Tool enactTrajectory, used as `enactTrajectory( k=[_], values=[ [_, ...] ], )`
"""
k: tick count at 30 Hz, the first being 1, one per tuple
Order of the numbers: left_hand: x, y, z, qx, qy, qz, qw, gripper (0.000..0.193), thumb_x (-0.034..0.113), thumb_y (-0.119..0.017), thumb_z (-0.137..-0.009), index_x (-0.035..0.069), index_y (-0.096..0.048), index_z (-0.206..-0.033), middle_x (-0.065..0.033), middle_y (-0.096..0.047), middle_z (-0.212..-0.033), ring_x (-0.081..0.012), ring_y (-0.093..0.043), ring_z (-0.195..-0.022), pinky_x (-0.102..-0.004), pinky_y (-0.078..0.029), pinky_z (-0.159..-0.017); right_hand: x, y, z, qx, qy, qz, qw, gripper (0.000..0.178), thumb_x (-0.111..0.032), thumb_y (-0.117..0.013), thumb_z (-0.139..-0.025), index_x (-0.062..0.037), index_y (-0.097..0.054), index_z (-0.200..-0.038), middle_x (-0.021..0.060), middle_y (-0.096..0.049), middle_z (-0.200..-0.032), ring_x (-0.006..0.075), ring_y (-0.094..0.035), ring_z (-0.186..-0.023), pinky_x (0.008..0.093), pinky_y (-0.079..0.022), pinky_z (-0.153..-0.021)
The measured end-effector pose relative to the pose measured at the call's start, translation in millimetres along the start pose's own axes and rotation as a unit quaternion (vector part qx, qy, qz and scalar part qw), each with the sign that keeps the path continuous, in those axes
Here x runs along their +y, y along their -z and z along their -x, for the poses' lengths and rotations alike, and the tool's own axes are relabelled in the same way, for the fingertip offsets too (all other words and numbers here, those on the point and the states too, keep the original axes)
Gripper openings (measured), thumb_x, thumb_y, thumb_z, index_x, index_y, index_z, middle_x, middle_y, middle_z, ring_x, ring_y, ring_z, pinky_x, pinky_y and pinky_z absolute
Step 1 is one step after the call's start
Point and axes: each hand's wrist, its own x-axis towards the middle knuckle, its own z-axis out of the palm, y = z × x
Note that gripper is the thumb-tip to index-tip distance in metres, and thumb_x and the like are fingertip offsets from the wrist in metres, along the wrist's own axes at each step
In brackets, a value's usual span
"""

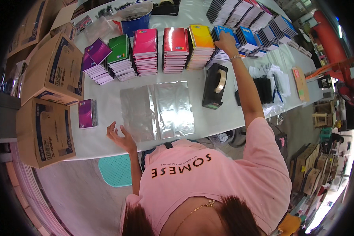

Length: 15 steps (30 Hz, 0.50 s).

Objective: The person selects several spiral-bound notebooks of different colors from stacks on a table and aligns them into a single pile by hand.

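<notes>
My right hand [225,42] reaches to the far side of the table, with its curled fingers gripping a blue spiral notebook [223,29] on top of a stack. Over the near edge, my left hand [122,138] is open with fingers apart, holding nothing. Beside it lie clear plastic sleeves [137,110], flat on the table. A row of notebook stacks stands beyond: purple [97,52], green [118,48], pink [145,39], red [176,39] and yellow [201,36]. One small purple notebook [86,114] lies apart at the left.
A black tape dispenser [214,88] stands right of the sleeves. Cardboard boxes [53,72] crowd the left side. At the back are a blue bucket [137,23] and more notebook stacks [240,13]. White plastic bags [278,80] and a black brush-like bundle [262,89] lie at the right.
</notes>
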Motion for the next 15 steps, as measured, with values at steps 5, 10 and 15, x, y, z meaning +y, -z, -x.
enactTrajectory(
  k=[5,10,15],
  values=[
    [0,-5,-19,-0.032,-0.005,0.048,0.998,0.030,-0.005,-0.055,-0.080,0.001,-0.052,-0.109,-0.0108,-0.046,-0.112,-0.0240,-0.047,-0.106,-0.0377,-0.045,-0.085,-3,-20,2,0.092,-0.004,0.042,0.995,0.048,-0.015,-0.062,-0.071,0.0035,-0.047,-0.112,0.0237,-0.060,-0.087,0.0365,-0.062,-0.078,0.0433,-0.051,-0.066],
    [7,-26,-30,-0.077,-0.006,0.137,0.988,0.028,-0.004,-0.054,-0.080,0.003,-0.053,-0.108,-0.0102,-0.048,-0.110,-0.0233,-0.048,-0.104,-0.0366,-0.044,-0.086,-7,-26,9,0.138,0.045,0.149,0.978,0.060,-0.003,-0.059,-0.074,-0.0003,-0.036,-0.129,0.0205,-0.061,-0.082,0.0298,-0.064,-0.070,0.0351,-0.053,-0.055],
    [51,-59,-31,-0.156,-0.038,0.195,0.968,0.029,-0.003,-0.056,-0.080,0.004,-0.054,-0.108,-0.0094,-0.049,-0.107,-0.0221,-0.050,-0.102,-0.0343,-0.043,-0.086,12,-7,18,0.127,0.128,0.076,0.981,0.063,-0.001,-0.055,-0.074,-0.0010,-0.031,-0.133,0.0237,-0.060,-0.083,0.0364,-0.062,-0.071,0.0421,-0.052,-0.061]
  ],
)
